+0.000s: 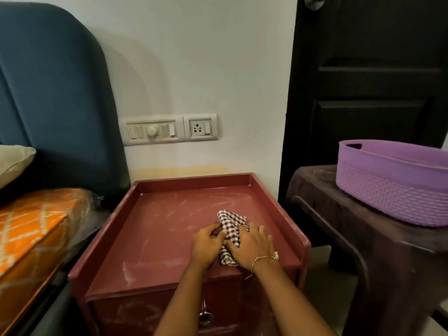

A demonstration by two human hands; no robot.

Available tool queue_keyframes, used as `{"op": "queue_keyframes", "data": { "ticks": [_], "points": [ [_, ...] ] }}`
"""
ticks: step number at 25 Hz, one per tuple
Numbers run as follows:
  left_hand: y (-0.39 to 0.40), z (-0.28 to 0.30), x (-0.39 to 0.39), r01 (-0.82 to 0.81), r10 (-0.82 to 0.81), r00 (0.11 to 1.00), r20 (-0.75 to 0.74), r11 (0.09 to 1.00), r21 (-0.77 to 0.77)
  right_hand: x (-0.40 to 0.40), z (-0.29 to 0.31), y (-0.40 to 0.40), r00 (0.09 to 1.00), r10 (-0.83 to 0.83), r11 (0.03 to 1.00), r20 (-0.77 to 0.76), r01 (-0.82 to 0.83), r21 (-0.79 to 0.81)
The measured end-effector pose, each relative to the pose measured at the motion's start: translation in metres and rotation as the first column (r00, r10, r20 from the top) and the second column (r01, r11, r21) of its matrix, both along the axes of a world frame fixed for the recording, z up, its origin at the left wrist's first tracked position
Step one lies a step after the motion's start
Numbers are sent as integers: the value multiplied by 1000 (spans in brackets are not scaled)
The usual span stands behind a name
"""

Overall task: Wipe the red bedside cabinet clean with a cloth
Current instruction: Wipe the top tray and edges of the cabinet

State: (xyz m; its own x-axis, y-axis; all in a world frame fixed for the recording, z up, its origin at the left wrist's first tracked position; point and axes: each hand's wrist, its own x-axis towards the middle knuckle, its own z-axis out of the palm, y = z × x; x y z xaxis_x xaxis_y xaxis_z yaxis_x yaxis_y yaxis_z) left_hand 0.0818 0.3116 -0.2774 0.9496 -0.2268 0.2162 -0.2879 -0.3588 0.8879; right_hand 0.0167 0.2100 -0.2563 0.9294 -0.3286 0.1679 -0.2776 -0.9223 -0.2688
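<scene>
Both forearms are reaching in from the lower edge, and the red wooden bedside cabinet with a raised rim (304, 246) is standing directly ahead of them, against the wall, between the bed (31, 229) and a dark brown plastic stool (378, 241) carrying a purple woven-pattern plastic basket (397, 185). Pale dusty streaks are showing across most of the cabinet's recessed top surface and on its drawer front, so wiping appears barely begun. The black-and-white checked cloth (230, 220) is lying bunched on the right front part of that surface, its long axis running front to back, the far end pointing toward the wall. The right hand (252, 243) is pressing down on it, fingers curled into the fabric; the left hand (207, 243) is gripping its left edge. In my judgement, the cloth should be gathered into a flat pad, then drawn in overlapping strokes from the back rim forward, working into the corners.
</scene>
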Motion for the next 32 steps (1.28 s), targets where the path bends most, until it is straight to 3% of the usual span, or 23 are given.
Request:
{"op": "queue_keyframes", "data": {
  "ticks": [5,9,13,16,18,23,26,28,32],
  "points": [
    [-2,-4,-2,-91,72,985,157,989,115,12,-8,-3,999,30,999,28,-28,-46],
    [-3,-6,-2,-46,-31,967,255,956,290,16,-4,-10,1000,-11,999,-9,10,-37],
    [-3,-4,-8,10,-113,953,282,940,342,10,7,-12,999,35,999,-33,-36,-18],
    [-5,-3,-8,46,-171,947,273,910,413,2,22,-22,998,33,998,57,-36,59],
    [-11,0,-1,2,-156,944,291,884,468,4,32,-30,996,10,1000,94,-11,4],
    [-48,30,22,4,-162,928,335,905,426,27,64,-67,988,-17,999,154,24,-42],
    [-78,32,21,99,-246,918,312,902,420,25,61,-105,994,-97,994,55,99,-34],
    [-96,21,15,139,-265,924,275,905,403,20,43,-120,998,-64,997,10,63,47],
    [-118,5,5,212,-291,928,232,926,312,2,21,-127,984,-15,922,175,-54,383]
  ]
}}
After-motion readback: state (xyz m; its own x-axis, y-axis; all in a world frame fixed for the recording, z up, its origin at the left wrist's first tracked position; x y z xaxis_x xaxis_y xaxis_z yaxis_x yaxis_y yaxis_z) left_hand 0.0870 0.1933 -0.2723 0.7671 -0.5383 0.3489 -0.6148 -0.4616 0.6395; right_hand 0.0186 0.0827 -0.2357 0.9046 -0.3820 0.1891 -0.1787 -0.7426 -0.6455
